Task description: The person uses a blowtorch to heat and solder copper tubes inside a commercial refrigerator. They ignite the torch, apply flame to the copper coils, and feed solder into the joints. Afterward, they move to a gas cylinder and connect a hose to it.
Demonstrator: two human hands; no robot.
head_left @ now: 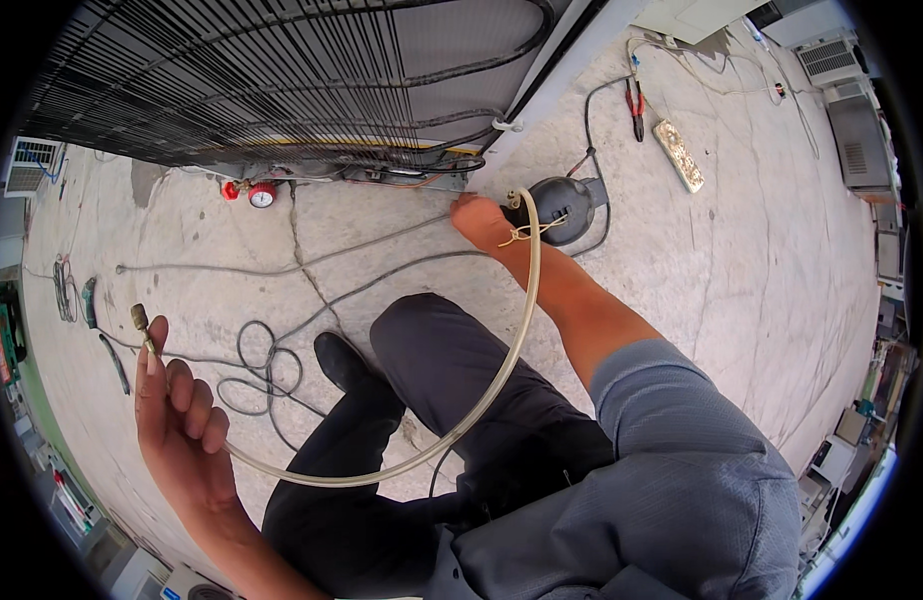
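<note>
The refrigerator back [282, 80] stands beyond the right hand [482, 222], which closes on the clear hose [502, 370] beside the black compressor [564, 205]; keep slack; the left hand [182, 415] pinches the hose's brass fitting [141, 318] upright.

red gauge [263, 195] | red-handled pliers [636, 104] | power strip [679, 155] | black cable coil [269, 366]

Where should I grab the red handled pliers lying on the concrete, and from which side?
Take the red-handled pliers by the two red handles, probably from the side facing the white power strip. A black cable runs along the other side, and the pliers lie flat, so a grip across both handles looks easiest.
</note>
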